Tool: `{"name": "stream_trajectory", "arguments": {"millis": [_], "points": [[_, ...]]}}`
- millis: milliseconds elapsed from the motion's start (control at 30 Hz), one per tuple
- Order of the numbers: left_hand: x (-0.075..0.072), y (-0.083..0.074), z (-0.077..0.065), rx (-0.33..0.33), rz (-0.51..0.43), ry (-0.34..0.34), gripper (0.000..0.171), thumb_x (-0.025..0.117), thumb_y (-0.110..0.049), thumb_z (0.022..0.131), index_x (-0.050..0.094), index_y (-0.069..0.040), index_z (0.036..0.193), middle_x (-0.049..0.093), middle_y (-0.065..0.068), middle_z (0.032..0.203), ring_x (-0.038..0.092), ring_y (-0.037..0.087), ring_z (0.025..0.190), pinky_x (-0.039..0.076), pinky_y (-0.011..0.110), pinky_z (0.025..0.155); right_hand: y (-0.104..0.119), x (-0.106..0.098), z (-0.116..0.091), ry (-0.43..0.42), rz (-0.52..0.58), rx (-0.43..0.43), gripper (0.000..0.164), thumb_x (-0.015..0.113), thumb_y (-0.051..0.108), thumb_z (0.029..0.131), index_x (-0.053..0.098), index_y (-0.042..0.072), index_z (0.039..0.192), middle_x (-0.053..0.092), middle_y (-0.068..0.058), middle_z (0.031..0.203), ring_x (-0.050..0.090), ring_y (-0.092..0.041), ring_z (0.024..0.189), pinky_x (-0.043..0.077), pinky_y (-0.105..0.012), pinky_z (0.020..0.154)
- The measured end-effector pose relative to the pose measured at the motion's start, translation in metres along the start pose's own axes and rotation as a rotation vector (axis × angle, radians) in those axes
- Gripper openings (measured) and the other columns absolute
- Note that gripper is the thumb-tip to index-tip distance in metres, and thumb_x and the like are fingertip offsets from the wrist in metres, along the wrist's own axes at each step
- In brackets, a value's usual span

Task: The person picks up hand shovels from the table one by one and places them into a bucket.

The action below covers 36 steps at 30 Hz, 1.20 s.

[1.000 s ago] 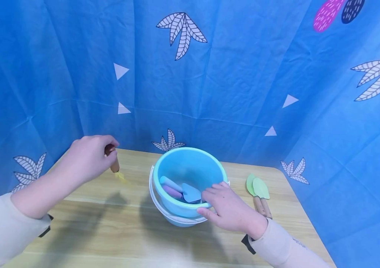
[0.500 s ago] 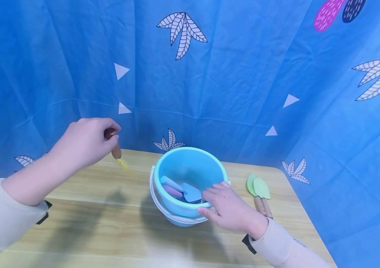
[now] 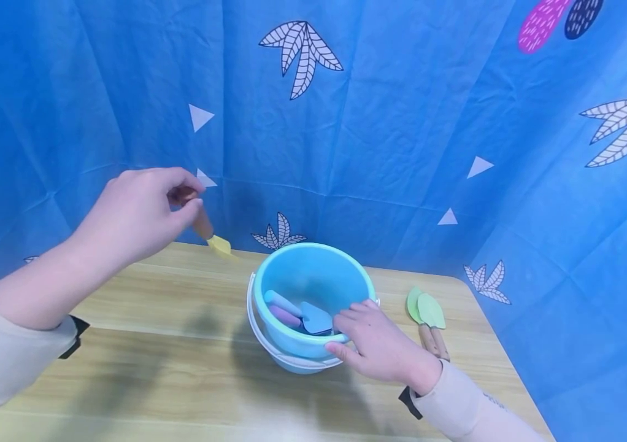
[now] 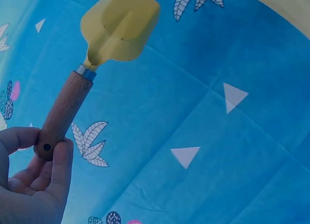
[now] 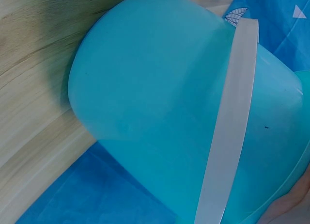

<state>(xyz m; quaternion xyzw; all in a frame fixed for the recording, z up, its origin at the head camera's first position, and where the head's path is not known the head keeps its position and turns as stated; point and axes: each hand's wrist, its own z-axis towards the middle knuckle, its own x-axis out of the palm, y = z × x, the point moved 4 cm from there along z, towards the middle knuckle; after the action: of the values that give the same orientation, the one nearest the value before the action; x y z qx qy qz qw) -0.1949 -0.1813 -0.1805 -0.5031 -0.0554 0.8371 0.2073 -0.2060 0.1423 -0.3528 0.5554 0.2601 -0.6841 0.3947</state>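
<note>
My left hand (image 3: 145,212) pinches the end of the wooden handle of a small yellow trowel (image 4: 121,27), held in the air left of the bucket. The blade tilts down toward the bucket in the head view. My right hand (image 3: 376,344) grips the near right rim of a light blue bucket (image 3: 313,255), thumb outside, fingertips over the edge. The bucket stands upright on the table. Inside it lie a blue trowel (image 3: 316,318) and a purple object (image 3: 284,316), partly hidden by the wall. The bucket's white handle (image 5: 230,122) hangs down along its near side.
Two green leaf-shaped trowels (image 3: 430,310) with wooden handles lie on the table to the right of the bucket. The wooden table (image 3: 181,387) ends at a blue patterned cloth (image 3: 346,123) hanging behind and along the sides.
My left hand has risen with the yellow trowel, and the blade has swung toward the bucket. The right hand and the bucket have stayed in place.
</note>
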Motion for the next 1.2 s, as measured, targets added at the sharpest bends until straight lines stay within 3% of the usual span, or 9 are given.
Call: {"name": "stream_trajectory", "arguments": {"millis": [333, 567, 900, 1200], "points": [[-0.015, -0.026, 0.001, 0.018, -0.059, 0.023, 0.021, 0.054, -0.029, 0.091, 0.061, -0.018, 0.108, 0.066, 0.001, 0.096, 0.055, 0.018, 0.089, 0.044, 0.038, 0.068, 0.001, -0.001, -0.001, -0.002, -0.013, -0.003, 0.031, 0.037, 0.052, 0.095, 0.040, 0.028, 0.077, 0.036, 0.014, 0.071, 0.034, -0.006, 0.073, 0.028, -0.029, 0.075], [-0.012, -0.043, 0.004, 0.046, -0.108, 0.049, 0.020, 0.056, -0.025, 0.091, 0.061, -0.018, 0.108, 0.065, -0.002, 0.093, 0.054, 0.016, 0.087, 0.044, 0.035, 0.068, 0.002, -0.002, -0.001, -0.008, -0.010, -0.008, 0.029, 0.038, 0.051, 0.095, 0.040, 0.028, 0.077, 0.038, 0.013, 0.070, 0.035, -0.006, 0.074, 0.029, -0.029, 0.074], [0.009, -0.055, 0.004, 0.106, -0.194, 0.053, 0.017, 0.059, -0.022, 0.089, 0.062, -0.018, 0.105, 0.064, -0.003, 0.092, 0.055, 0.014, 0.086, 0.048, 0.035, 0.071, 0.001, -0.002, -0.003, -0.014, -0.015, -0.020, 0.029, 0.039, 0.051, 0.095, 0.040, 0.028, 0.077, 0.036, 0.014, 0.070, 0.034, -0.006, 0.073, 0.029, -0.028, 0.073], [0.049, -0.052, 0.004, 0.100, -0.262, 0.109, 0.017, 0.063, -0.024, 0.087, 0.062, -0.021, 0.104, 0.062, -0.006, 0.093, 0.057, 0.011, 0.087, 0.049, 0.034, 0.075, -0.001, 0.000, -0.003, -0.011, -0.011, -0.014, 0.030, 0.037, 0.052, 0.095, 0.040, 0.028, 0.078, 0.036, 0.014, 0.071, 0.034, -0.005, 0.074, 0.028, -0.028, 0.074]]}}
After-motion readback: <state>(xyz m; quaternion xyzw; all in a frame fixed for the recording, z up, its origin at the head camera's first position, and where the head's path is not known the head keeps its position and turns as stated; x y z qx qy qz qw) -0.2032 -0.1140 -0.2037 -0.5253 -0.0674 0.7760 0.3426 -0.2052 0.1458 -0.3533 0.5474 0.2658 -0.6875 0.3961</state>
